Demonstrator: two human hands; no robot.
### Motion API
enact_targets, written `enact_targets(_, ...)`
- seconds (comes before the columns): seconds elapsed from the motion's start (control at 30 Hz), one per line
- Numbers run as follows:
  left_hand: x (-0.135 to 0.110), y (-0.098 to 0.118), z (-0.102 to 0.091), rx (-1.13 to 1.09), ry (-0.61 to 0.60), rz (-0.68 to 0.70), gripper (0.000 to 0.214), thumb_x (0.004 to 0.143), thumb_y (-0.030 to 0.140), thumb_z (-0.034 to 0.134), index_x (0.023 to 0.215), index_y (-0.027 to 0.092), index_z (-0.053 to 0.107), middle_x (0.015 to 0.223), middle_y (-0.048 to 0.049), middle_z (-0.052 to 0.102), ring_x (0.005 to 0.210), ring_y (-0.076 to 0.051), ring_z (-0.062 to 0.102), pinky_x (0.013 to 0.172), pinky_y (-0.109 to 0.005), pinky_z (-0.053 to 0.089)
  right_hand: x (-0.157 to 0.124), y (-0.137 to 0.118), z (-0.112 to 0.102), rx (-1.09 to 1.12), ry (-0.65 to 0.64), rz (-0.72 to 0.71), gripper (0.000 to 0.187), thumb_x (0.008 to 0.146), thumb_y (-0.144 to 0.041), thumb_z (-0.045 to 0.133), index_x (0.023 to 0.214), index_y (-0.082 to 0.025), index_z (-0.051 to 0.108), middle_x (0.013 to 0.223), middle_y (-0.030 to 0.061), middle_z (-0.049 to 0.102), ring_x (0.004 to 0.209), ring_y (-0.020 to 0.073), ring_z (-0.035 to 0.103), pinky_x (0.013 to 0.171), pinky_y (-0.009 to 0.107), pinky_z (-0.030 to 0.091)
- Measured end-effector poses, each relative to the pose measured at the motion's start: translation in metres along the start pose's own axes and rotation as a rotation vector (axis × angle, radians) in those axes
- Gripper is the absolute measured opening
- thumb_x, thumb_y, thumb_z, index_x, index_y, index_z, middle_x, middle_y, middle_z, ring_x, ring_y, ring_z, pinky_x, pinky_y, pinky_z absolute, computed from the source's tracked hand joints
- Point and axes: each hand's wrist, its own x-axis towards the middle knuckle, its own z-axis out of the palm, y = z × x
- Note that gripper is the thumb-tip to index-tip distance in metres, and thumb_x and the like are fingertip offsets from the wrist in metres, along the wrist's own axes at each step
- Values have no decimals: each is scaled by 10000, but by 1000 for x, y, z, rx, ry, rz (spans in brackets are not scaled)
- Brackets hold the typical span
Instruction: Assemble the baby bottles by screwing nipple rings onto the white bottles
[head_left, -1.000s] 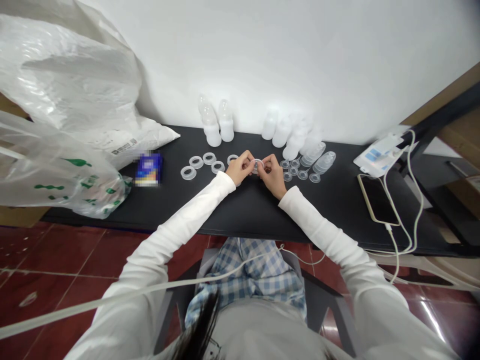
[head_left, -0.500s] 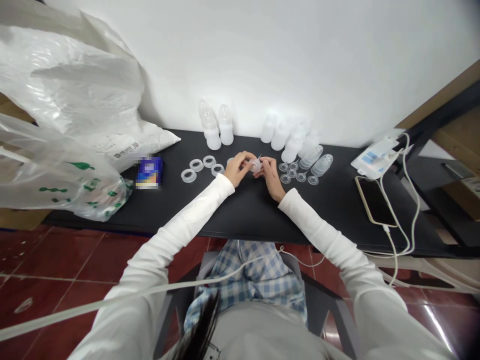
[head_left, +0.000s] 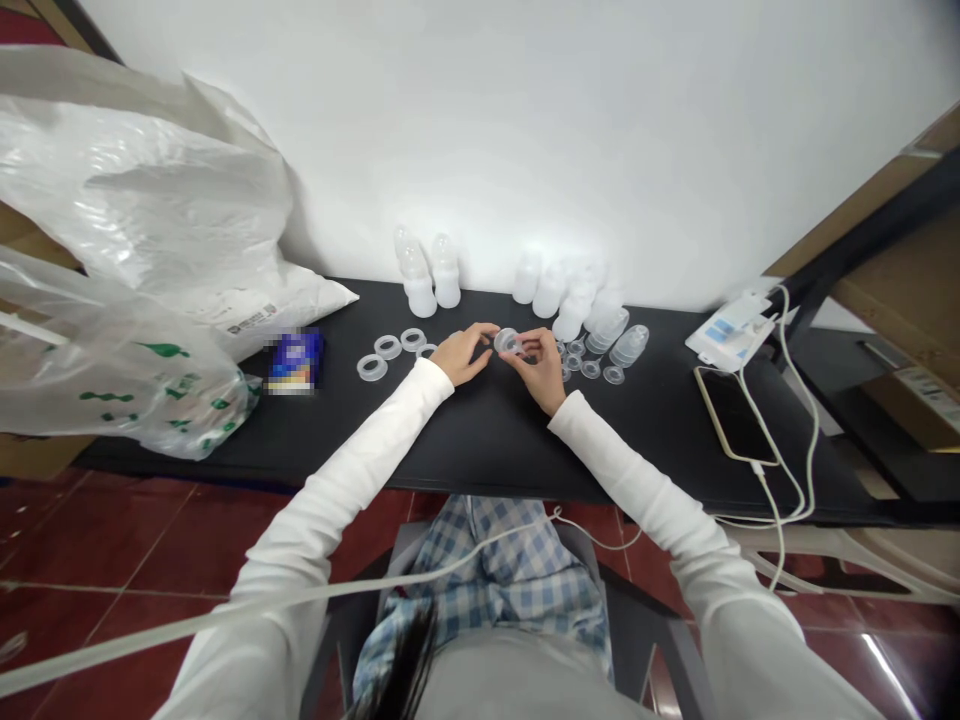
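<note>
My right hand (head_left: 541, 365) pinches a translucent bottle ring (head_left: 507, 341) between thumb and fingers, above the black table. A clear piece seems to sit inside the ring, too small to make out fully. My left hand (head_left: 466, 355) is just left of the ring, fingers and thumb apart, holding nothing. Several loose bottle rings (head_left: 373, 367) lie to its left, one partly hidden behind the hand. Beyond my right hand are several small clear bottle nipples (head_left: 591, 369), some covered by the fingers. Clear domed caps (head_left: 629, 345) stand just behind them.
White baby bottles with domed tops (head_left: 419, 290) stand at the back left; several topless white bottles (head_left: 550, 295) stand along the wall. Plastic bags (head_left: 172, 240) and a blue packet (head_left: 295, 362) are left. A phone (head_left: 735, 414), cables and a white power strip (head_left: 731, 335) lie right.
My left hand has let go of the small clear piece and drawn slightly left. My right hand now holds the bottle ring alone, turned face-up. The view has shifted slightly.
</note>
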Motion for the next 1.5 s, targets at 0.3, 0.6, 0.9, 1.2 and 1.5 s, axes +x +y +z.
enact_targets(0.3, 19, -2, -7, 404, 128, -179, 238, 903, 166, 480, 1105, 168, 604, 1133, -164, 643, 1059, -320, 651, 944, -462, 488, 12, -12, -20, -225, 343, -169, 345, 817, -526, 725, 840, -224, 559, 870, 3, 519, 729, 139, 486, 707, 320, 475)
enact_targets(0.6, 138, -5, 65, -208, 289, -555, 633, 779, 57, 668, 1346, 60, 387, 1448, -308, 450, 1394, -356, 478, 1165, -498, 378, 18, -11, -30, -217, 495, -109, 341, 865, -555, 648, 928, -238, 536, 795, -14, 528, 720, 156, 534, 760, 350, 498)
enact_targets(0.9, 156, -19, 66, -157, 284, -549, 421, 783, 157, 745, 1134, 115, 517, 1217, -212, 578, 1259, -351, 564, 1120, -529, 399, 22, -11, -36, -179, 468, -67, 379, 888, -583, 594, 1014, -234, 518, 923, 37, 579, 832, 184, 589, 845, 396, 514)
enact_targets(1.2, 59, -2, 13, 40, 477, -244, 517, 836, 232, 688, 1293, 227, 446, 1273, -132, 442, 1218, -270, 548, 1105, -469, 452, 27, -3, -43, -312, 315, -233, 313, 949, -495, 560, 1126, -237, 553, 1059, 83, 648, 999, 231, 657, 881, 423, 528)
enact_targets(1.5, 9, -1, -24, 264, 239, 6, 372, 917, 199, 550, 1286, 238, 569, 1373, -152, 526, 1347, -315, 515, 1113, -517, 443, 26, 9, -43, -510, -48, -384, 202, 969, -406, 571, 1081, -255, 645, 1114, 82, 728, 1088, 260, 665, 973, 448, 496)
